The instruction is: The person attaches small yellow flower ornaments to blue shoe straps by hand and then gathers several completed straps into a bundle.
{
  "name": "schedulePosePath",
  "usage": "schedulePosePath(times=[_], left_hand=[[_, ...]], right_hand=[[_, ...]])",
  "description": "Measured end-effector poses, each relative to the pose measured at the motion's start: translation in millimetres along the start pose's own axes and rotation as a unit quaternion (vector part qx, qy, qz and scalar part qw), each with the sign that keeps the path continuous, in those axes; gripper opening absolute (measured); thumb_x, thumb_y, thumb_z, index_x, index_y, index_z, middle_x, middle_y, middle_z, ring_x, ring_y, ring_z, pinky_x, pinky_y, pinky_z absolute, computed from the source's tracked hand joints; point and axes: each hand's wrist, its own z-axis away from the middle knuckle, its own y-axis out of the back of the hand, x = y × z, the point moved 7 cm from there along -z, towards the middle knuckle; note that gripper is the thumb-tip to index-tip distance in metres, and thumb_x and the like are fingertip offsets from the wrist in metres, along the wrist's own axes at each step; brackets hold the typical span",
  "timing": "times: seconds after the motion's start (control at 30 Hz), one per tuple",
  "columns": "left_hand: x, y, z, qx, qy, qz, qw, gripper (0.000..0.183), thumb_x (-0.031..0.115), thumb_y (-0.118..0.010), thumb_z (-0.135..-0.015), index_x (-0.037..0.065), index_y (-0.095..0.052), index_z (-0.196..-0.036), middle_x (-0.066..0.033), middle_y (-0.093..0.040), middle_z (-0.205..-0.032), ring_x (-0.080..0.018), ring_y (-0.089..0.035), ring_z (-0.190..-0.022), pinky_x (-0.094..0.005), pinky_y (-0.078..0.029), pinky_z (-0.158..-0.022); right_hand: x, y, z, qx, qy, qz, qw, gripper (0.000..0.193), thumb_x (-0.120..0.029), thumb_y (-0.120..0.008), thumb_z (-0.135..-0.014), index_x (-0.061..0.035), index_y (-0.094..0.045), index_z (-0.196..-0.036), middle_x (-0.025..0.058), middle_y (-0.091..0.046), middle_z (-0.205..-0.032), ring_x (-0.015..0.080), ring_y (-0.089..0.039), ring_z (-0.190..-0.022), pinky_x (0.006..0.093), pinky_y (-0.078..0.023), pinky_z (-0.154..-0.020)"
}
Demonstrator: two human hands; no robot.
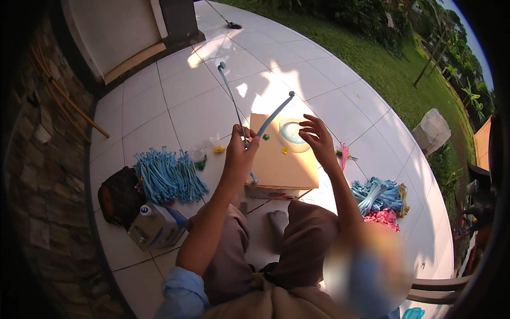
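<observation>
Two long, thin blue strips with knobbed ends are held in my closed left hand point(243, 142). One strip point(229, 87) points up and away; the other strip point(275, 114) leans right, its lower end reaching down over the cardboard box point(281, 173). My right hand point(320, 141) hovers above the box's right side, fingers apart and slightly bent, with nothing visible in them. Just left of its fingertips, a shallow round dish point(291, 132) of clear, bubbly-looking contents rests on the box. A small green piece point(265, 137) and a yellow piece point(285, 151) lie beside the dish.
Bundled blue strips point(167, 175) lie on the tiles at left, near a dark bag point(122, 196) and a plastic jerrycan point(156, 227). More blue bundles point(378, 194) and pink ones point(382, 218) lie at right. A blurred patch covers the lower right.
</observation>
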Motion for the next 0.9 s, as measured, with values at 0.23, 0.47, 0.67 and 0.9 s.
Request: schedulePosePath(times=[0.23,0.47,0.67,0.9], left_hand=[[-2,3,1,0.003,-0.023,-0.204,0.979,0.018,0.007,-0.052,-0.084,0.007,-0.035,-0.081,-0.0012,-0.046,-0.076,-0.0070,-0.037,-0.055,-0.0233,-0.034,-0.051],[0,1,-2,-0.019,0.013,-0.244,0.970,0.015,0.007,-0.052,-0.082,0.004,-0.038,-0.081,-0.0057,-0.045,-0.078,-0.0133,-0.042,-0.062,-0.0275,-0.039,-0.057],[-1,0,-3,-0.026,0.045,-0.223,0.973,0.013,0.006,-0.052,-0.081,0.003,-0.039,-0.082,-0.0086,-0.044,-0.080,-0.0171,-0.047,-0.065,-0.0301,-0.041,-0.060],[-1,6,-3,0.002,0.030,-0.207,0.978,0.020,0.012,-0.054,-0.084,0.007,-0.035,-0.078,-0.0004,-0.045,-0.073,-0.0067,-0.035,-0.059,-0.0218,-0.033,-0.054]], right_hand=[[101,-36,10,-0.063,0.083,0.310,0.945,0.033,-0.004,-0.058,-0.076,-0.0073,-0.050,-0.108,0.0129,-0.056,-0.091,0.0283,-0.052,-0.096,0.0358,-0.046,-0.079],[107,-54,2,-0.081,0.211,0.417,0.880,0.035,-0.002,-0.056,-0.074,-0.0041,-0.048,-0.109,0.0124,-0.056,-0.087,0.0281,-0.049,-0.091,0.0383,-0.041,-0.080],[100,-48,5,-0.052,0.207,0.379,0.901,0.042,-0.001,-0.055,-0.073,-0.0036,-0.045,-0.114,0.0134,-0.054,-0.089,0.0287,-0.048,-0.091,0.0386,-0.040,-0.080],[43,-36,12,-0.016,0.168,0.190,0.967,0.062,0.006,-0.060,-0.070,-0.0062,-0.033,-0.125,0.0093,-0.053,-0.092,0.0208,-0.056,-0.087,0.0327,-0.047,-0.080]])
